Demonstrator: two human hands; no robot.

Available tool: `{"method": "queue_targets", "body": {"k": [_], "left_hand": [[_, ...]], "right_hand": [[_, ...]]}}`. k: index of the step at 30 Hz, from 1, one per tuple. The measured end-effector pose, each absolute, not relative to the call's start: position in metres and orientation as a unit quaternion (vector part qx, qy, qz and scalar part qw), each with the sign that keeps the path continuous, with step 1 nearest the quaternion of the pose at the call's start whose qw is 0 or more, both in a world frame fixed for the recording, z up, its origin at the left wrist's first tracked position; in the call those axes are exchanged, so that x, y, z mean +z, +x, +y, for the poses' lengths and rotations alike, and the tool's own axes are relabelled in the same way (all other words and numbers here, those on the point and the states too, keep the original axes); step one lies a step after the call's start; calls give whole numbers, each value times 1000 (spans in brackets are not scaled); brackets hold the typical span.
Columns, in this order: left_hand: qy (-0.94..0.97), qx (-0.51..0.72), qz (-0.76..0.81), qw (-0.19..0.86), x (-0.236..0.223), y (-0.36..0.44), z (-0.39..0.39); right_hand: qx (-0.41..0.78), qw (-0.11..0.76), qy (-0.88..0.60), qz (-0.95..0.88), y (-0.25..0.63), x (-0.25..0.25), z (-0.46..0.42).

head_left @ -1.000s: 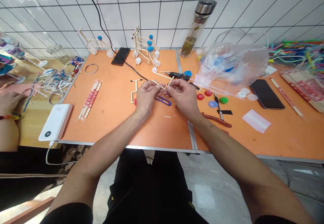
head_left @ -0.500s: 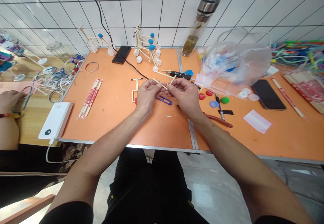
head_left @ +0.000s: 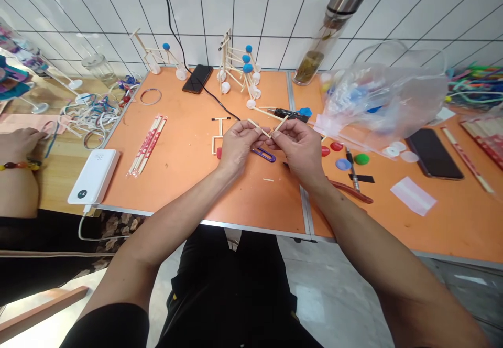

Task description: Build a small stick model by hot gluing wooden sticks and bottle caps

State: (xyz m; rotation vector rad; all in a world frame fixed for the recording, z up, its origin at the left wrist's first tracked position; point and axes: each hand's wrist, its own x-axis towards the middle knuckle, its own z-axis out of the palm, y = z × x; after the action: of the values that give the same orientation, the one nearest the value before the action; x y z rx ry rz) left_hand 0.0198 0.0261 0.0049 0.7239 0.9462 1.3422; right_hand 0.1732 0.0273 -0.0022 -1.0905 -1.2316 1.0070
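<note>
The left hand [head_left: 240,146] pinched one slim pale wooden stick [head_left: 255,125], the right hand [head_left: 301,146] a matching stick [head_left: 281,124], ends converging; both grips remained unchanged, suggesting continued alignment.

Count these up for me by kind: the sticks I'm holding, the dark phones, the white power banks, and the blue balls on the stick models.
Held sticks: 2
Dark phones: 2
White power bank: 1
Blue balls: 4
Total: 9

Slim wooden stick [head_left: 253,123], second wooden stick [head_left: 282,124], both pale, pinched in fingers [head_left: 253,137]; tilted into V
</note>
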Motion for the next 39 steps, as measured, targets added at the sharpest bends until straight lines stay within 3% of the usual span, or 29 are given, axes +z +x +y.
{"method": "queue_targets", "body": {"k": [39], "left_hand": [[309,586,391,639,9,15,29]], "right_hand": [[435,581,-443,-526,173,-9,29]]}}
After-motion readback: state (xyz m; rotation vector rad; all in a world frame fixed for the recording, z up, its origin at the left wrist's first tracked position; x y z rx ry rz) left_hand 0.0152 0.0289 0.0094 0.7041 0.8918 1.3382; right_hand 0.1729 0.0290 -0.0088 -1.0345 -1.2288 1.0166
